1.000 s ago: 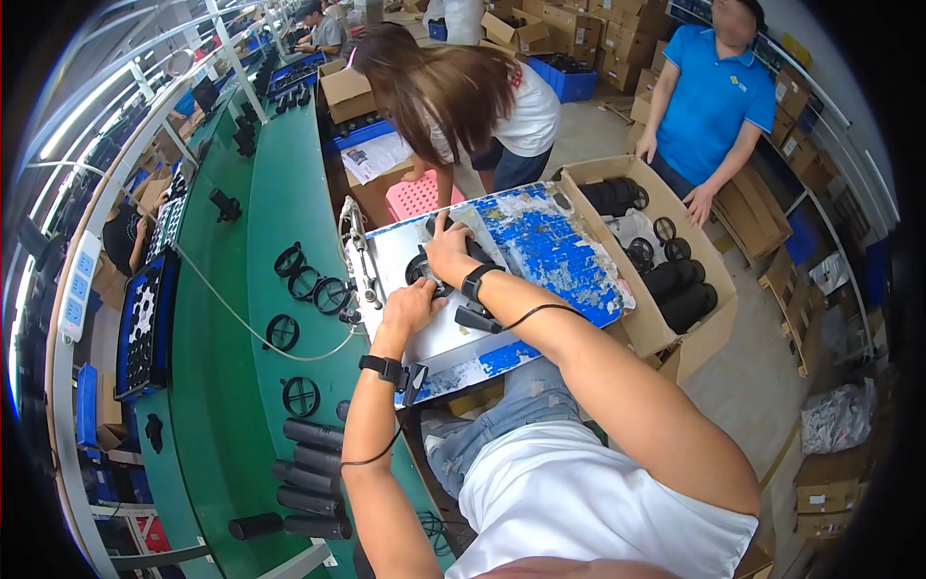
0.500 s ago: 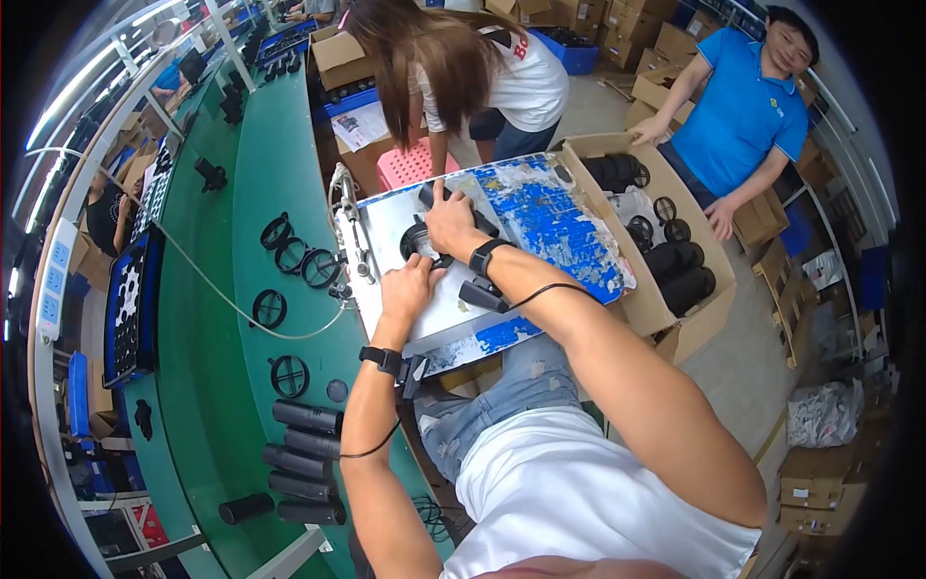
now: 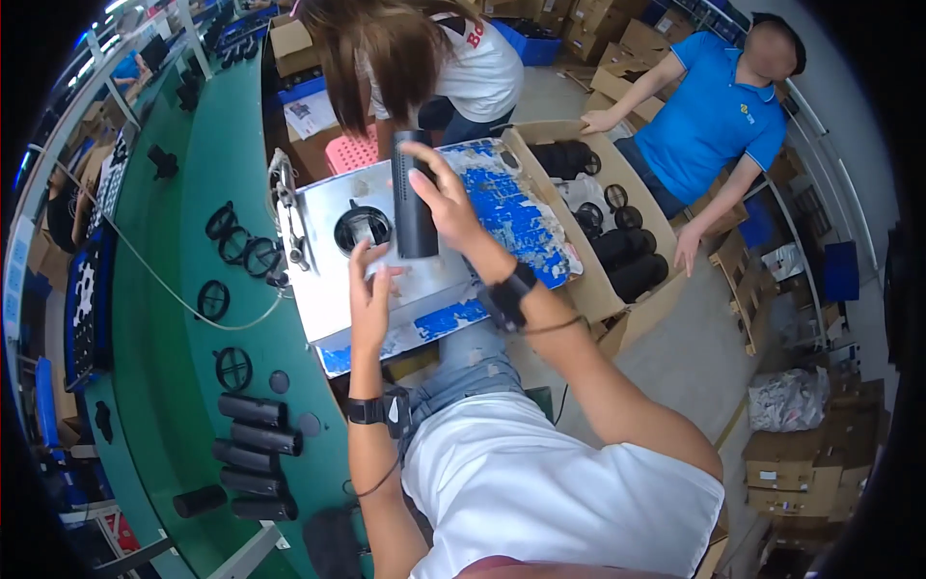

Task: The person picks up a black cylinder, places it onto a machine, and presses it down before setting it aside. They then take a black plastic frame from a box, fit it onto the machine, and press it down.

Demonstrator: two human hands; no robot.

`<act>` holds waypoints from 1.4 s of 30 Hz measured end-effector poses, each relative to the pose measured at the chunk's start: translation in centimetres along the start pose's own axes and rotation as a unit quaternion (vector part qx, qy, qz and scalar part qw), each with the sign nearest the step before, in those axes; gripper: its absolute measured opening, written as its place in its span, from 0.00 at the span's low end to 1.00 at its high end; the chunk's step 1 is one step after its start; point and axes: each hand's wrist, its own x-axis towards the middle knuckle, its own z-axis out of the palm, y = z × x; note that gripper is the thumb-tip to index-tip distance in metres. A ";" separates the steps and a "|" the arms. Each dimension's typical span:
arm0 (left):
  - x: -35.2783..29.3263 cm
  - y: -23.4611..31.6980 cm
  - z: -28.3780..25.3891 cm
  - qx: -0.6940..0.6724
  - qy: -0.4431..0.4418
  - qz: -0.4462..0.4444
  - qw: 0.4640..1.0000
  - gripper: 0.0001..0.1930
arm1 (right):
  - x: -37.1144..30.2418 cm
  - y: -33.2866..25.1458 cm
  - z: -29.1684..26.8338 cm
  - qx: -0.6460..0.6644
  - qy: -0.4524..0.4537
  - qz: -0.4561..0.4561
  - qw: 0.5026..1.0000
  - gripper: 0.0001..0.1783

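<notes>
My right hand [image 3: 446, 205] holds a black cylinder [image 3: 414, 198] upright above a white work plate [image 3: 333, 285] with worn blue edges. A round hole [image 3: 363, 228] in that plate lies just left of the cylinder. My left hand [image 3: 370, 294] rests flat on the plate below the hole, fingers spread, holding nothing. Both wrists wear black bands.
On the green bench [image 3: 174, 318] lie black ring parts [image 3: 241, 251] and several black cylinders [image 3: 253, 439]. A cardboard box [image 3: 603, 289] of black parts stands to the right. One person [image 3: 415, 58] bends over the plate's far side; another in a blue shirt [image 3: 714, 116] leans on the box.
My right hand has lifted the black cylinder up out of the hole in the plate. My left hand stayed on the plate beside it.
</notes>
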 end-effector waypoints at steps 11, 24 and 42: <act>-3.8 4.3 2.3 -0.172 -0.026 -0.056 0.983 0.33 | -5.2 -7.2 -1.7 0.393 -0.092 0.023 0.915 0.39; -4.2 4.8 2.1 -0.126 0.027 0.096 0.987 0.35 | -5.4 -4.8 -1.1 0.520 -0.143 0.016 0.842 0.34; -4.1 -3.7 -1.5 -0.086 0.105 -0.112 0.984 0.09 | 4.8 3.3 3.6 -0.012 -0.137 0.045 0.989 0.25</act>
